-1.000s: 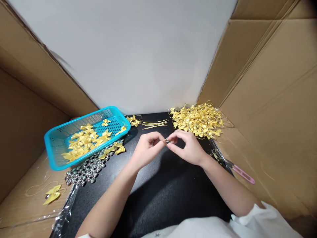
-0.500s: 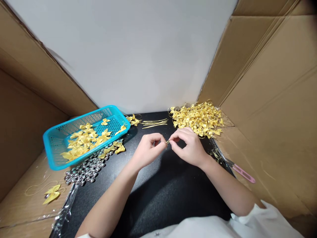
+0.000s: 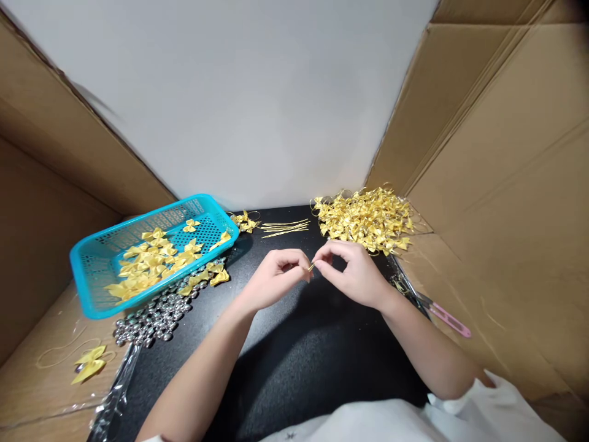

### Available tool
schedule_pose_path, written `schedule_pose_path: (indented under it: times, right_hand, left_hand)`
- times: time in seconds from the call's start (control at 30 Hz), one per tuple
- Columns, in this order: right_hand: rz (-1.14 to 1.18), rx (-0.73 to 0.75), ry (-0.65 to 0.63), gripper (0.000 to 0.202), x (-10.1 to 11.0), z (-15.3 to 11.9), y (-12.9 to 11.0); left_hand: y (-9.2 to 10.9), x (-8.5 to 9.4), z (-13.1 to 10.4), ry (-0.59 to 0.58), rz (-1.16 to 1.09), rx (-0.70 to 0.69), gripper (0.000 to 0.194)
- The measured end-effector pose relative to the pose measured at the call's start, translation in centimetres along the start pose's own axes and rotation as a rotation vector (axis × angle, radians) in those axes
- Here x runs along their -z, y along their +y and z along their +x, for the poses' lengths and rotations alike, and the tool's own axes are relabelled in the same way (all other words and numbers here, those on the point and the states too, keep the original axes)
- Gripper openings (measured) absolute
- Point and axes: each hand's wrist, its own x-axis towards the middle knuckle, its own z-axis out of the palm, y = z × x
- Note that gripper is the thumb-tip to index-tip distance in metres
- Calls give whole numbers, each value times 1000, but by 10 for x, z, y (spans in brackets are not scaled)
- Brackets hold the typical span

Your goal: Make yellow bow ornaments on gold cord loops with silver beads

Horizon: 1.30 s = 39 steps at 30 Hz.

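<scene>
Over the middle of the black table (image 3: 294, 380), my left hand (image 3: 278, 277) and my right hand (image 3: 350, 270) meet fingertip to fingertip. Both are closed in a pinch on a short bit of gold cord (image 3: 311, 267); most of the cord is hidden by the fingers. Beyond them lie several straight gold cords (image 3: 285, 228) side by side. A heap of yellow ribbon bows with cord loops (image 3: 368, 218) sits behind my right hand. To the left, a blue plastic basket (image 3: 83, 279) contains loose yellow bows (image 3: 150, 258).
Silver bells or beads (image 3: 154, 319) are spread below the basket, with a few bows on top. One looped bow (image 3: 92, 363) lies on the cardboard at left. A pink-handled cutting tool (image 3: 448, 319) rests at the right edge. Cardboard walls (image 3: 506, 153) stand on both sides.
Both hands keep their pinch on the gold cord, with the fingers shifted slightly and the cord now more tilted. The whole view has moved a little, so the basket appears farther left.
</scene>
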Motion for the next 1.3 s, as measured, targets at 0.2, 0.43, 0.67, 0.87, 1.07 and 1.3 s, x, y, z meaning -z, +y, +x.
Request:
schedule_pose_path:
  times: [0.2,0.43,0.67,0.87,1.07,1.3]
  right_hand:
    - [75,-65,-38,14,3,1,-4]
    - [85,-84,-60,14,2,1,-4]
    - [80,-94,-67,13,2,0,-4]
    - [87,-82,-59,12,-2,-1,-4]
    - [108,-33,-6,12,-5,-2,-4]
    - [78,38,4,10,-3,-1,-6]
  left_hand:
    - [-2,2,2,-53,-47,-11,19]
    - [-2,3,2,-90,-38,-12,19]
    - [0,4,2,-89,-59,-20,19]
    - [-1,5,2,-89,-40,-13,19]
    - [-1,6,2,-54,-85,-7,19]
    - [-3,8,2,-34,-117,-5,20]
